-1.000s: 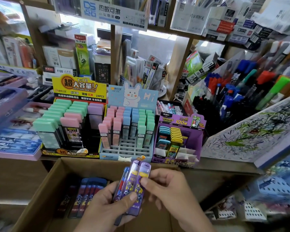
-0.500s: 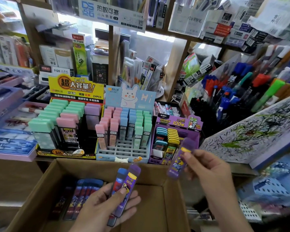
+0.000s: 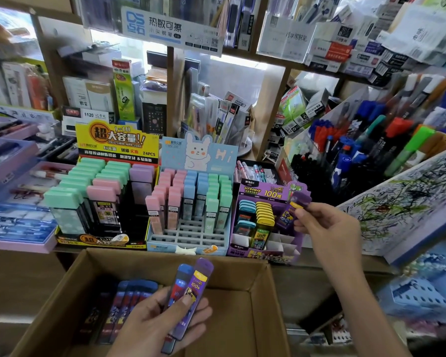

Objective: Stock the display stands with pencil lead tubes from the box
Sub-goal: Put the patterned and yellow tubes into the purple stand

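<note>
Right hand [image 3: 325, 222] pinching a purple lead tube [image 3: 292, 208] over the purple display stand [image 3: 265, 249], left hand [image 3: 162, 323] gripping two tubes [image 3: 188, 292] above the cardboard box [image 3: 255, 318]

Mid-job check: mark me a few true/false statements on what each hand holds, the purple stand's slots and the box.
1. The right hand pinches a purple plastic lead tube near the purple cardboard display stand. True.
2. The left hand is empty. False: it holds a blue plastic tube and a second purple tube.
3. Dark blue tubes lie in the brown cardboard box. True.
4. Every slot of the purple stand is filled. False: several front slots are empty.
</note>
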Action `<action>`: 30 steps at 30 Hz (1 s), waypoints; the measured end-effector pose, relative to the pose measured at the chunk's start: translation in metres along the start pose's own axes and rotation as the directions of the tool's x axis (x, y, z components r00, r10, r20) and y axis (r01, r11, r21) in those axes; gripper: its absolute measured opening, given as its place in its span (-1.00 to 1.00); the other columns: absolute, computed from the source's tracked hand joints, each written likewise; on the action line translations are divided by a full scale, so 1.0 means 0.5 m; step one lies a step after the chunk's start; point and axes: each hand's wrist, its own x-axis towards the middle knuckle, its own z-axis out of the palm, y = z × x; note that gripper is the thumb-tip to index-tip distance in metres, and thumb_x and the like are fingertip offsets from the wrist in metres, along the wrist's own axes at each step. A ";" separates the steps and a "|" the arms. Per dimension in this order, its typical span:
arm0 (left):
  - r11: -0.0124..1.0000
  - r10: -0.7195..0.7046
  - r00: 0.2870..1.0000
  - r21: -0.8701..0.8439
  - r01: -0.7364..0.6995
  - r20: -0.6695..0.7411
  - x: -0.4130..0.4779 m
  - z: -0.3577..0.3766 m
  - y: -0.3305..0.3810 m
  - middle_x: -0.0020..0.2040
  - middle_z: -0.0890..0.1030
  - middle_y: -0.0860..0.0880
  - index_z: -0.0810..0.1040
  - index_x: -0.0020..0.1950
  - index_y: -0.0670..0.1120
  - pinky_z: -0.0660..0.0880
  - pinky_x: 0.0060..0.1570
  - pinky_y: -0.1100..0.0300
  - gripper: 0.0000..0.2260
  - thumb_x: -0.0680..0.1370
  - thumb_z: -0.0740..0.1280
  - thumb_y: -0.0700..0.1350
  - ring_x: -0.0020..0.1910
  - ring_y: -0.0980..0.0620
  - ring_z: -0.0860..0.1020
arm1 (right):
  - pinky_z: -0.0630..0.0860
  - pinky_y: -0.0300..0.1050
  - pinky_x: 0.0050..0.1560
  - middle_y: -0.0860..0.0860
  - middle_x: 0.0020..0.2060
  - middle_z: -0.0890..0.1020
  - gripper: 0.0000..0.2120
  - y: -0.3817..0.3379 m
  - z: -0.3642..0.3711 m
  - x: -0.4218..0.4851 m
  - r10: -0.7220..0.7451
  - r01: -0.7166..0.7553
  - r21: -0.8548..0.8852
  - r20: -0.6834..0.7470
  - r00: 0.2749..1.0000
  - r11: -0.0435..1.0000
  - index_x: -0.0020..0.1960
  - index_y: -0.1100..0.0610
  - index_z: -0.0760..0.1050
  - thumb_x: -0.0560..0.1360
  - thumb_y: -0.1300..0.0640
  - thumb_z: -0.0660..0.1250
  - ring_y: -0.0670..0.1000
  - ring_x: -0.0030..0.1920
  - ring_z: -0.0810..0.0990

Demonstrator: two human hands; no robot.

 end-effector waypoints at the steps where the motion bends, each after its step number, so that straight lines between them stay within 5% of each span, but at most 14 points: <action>1: 1.000 -0.001 1.000 -0.002 0.001 0.001 0.001 0.000 0.000 0.00 0.73 -0.29 0.74 -0.07 -0.19 0.67 -0.22 -0.07 -0.79 0.31 0.48 -0.25 -0.06 -0.26 0.73 | 0.64 -0.29 -0.26 -0.09 -0.31 0.73 -0.78 0.001 0.006 0.002 -0.010 0.010 -0.031 0.009 1.000 0.999 -0.10 -0.09 0.65 0.52 0.25 0.48 -0.05 -0.28 0.74; 6: 1.000 0.004 1.000 -0.002 -0.004 0.011 0.003 0.000 0.002 0.01 0.72 -0.29 0.69 0.06 -0.20 0.67 -0.25 -0.08 -0.67 0.30 0.48 -0.26 -0.06 -0.26 0.73 | 0.65 -0.28 -0.27 -0.12 -0.33 0.72 -0.89 0.013 0.024 0.007 0.034 -0.029 -0.128 0.038 0.999 0.991 -0.03 0.02 0.67 0.54 0.23 0.46 -0.13 -0.29 0.72; 9: 1.000 0.008 1.000 0.006 -0.008 0.014 0.002 0.001 0.002 0.01 0.72 -0.29 0.68 0.08 -0.20 0.68 -0.24 -0.07 -0.66 0.31 0.48 -0.26 -0.05 -0.26 0.73 | 0.58 -0.29 -0.44 -0.08 -0.33 0.70 -0.89 0.018 0.035 0.004 0.073 -0.064 -0.214 0.031 0.997 0.975 0.07 0.13 0.68 0.55 0.18 0.45 -0.16 -0.34 0.69; 16: 1.000 -0.001 1.000 0.016 0.001 0.022 0.005 -0.004 0.001 0.04 0.73 -0.26 0.68 0.10 -0.19 0.67 -0.18 -0.05 -0.64 0.31 0.49 -0.24 -0.02 -0.24 0.72 | 0.65 0.15 -0.35 -0.06 -0.38 0.67 -0.87 0.032 0.053 -0.005 0.079 -0.036 -0.465 0.075 0.994 0.885 -0.11 0.06 0.71 0.56 0.04 0.44 0.03 -0.38 0.68; 24: 0.998 0.027 0.997 0.051 -0.030 0.066 0.000 -0.001 0.004 0.04 0.73 -0.23 0.77 -0.08 -0.09 0.68 -0.22 0.04 -0.79 0.32 0.49 -0.19 0.01 -0.17 0.73 | 0.61 0.03 -0.35 -0.12 -0.41 0.62 -0.82 0.027 0.051 -0.016 0.041 -0.013 -0.561 0.037 0.998 0.828 -0.23 0.01 0.63 0.54 0.01 0.47 -0.07 -0.38 0.63; 27: 0.997 0.047 0.997 0.063 -0.051 0.067 -0.005 0.003 0.008 0.04 0.74 -0.21 0.77 -0.07 -0.05 0.68 -0.18 0.04 -0.81 0.34 0.48 -0.18 0.02 -0.14 0.73 | 0.65 0.04 -0.36 -0.10 -0.40 0.65 -0.86 0.010 0.034 -0.032 0.051 -0.048 -0.434 -0.005 0.999 0.900 -0.22 -0.02 0.64 0.52 0.05 0.49 -0.06 -0.37 0.67; 30: 0.997 0.053 0.997 0.054 -0.057 0.059 -0.006 0.004 0.007 0.03 0.74 -0.22 0.77 -0.07 -0.07 0.68 -0.18 0.03 -0.80 0.33 0.49 -0.20 0.02 -0.17 0.73 | 0.57 -0.26 -0.45 -0.19 -0.38 0.68 -0.88 -0.028 0.027 -0.074 0.046 -0.045 -0.319 -0.004 0.999 0.947 -0.22 -0.09 0.65 0.49 0.05 0.52 -0.15 -0.41 0.65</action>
